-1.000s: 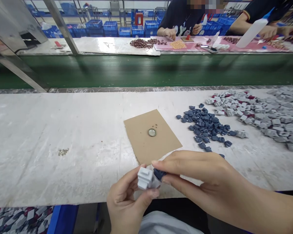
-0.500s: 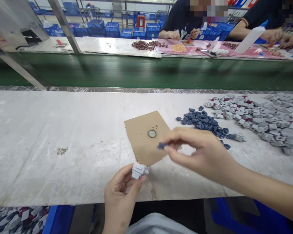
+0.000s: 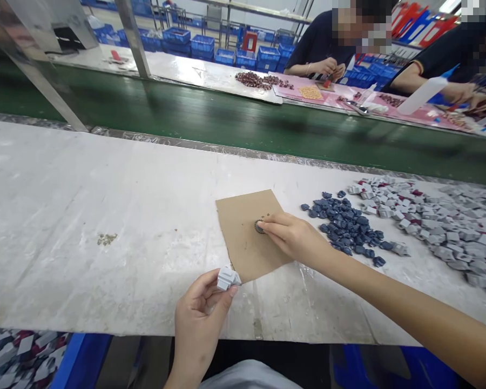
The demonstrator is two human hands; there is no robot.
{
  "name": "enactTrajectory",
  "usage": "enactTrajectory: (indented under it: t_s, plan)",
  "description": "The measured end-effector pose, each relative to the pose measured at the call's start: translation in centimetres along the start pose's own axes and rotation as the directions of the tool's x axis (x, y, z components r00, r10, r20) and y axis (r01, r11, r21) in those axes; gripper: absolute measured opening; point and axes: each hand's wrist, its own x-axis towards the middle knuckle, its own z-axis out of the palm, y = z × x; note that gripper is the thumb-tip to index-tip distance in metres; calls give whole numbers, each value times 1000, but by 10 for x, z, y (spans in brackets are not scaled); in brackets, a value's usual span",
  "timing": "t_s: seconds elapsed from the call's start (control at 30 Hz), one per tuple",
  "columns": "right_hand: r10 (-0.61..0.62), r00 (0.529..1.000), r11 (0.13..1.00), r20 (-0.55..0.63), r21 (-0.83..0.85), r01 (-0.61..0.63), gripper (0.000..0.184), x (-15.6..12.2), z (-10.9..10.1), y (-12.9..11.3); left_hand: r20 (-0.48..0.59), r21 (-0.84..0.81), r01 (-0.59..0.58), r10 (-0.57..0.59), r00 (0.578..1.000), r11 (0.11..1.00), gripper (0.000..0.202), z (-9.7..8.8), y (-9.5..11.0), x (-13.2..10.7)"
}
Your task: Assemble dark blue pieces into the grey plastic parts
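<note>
My left hand pinches a light grey plastic part with stepped sides, just over the near corner of a brown cardboard sheet. On that sheet sits a bottle cap, partly covered by my right hand. The right fingertips are pressed together at the cap; the small dark blue piece they carried is mostly hidden by them. To the right of this hand lies a pile of dark blue plastic pieces.
Grey parts with dark red bits are heaped at the right. A blue bin of similar parts stands below left. Beyond the green conveyor belt, two people work at another bench with a white bottle.
My right hand has moved down to the bottle cap with the dark blue piece. My left hand keeps its hold on the grey part. The view has tilted.
</note>
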Motion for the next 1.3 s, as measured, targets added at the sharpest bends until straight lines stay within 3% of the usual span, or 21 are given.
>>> enactTrajectory:
  t_s: [0.1,0.2,0.3,0.4,0.47,0.63,0.97,1.17,1.3]
  plan:
    - [6,1000,1000,13,21,-6,27,4,-7,-3,-3,-14,13,-13,1000,1000,21,0,3,0]
    - [206,978,953,7,225,-203,22,9,-24,-17,4,-43,29,-28,1000,999,20,3,8,-2]
    - [461,880,734,118,506,-452,21,10,-44,-39,34,-88,36,-33,999,995,17,8,15,-5]
    - [477,840,592,259,612,-524,19,6,-58,-61,67,-99,21,-15,998,995,14,12,21,-10]
    - [416,869,608,268,628,-485,16,2,-64,-73,86,-87,-6,13,996,996,13,15,24,-14]
    - [303,940,659,160,677,-328,15,-4,-69,-87,95,-97,-59,69,993,993,17,18,29,-21]
    - [252,964,665,86,708,-237,23,-6,-68,-92,73,-103,-73,81,994,992,16,19,29,-24]
    - [180,982,724,58,668,-172,26,-10,-70,-95,68,-125,-66,75,995,990,14,20,28,-25]
    - [142,990,756,22,643,-123,20,-16,-66,-98,53,-137,-152,160,986,979,17,20,24,-26]
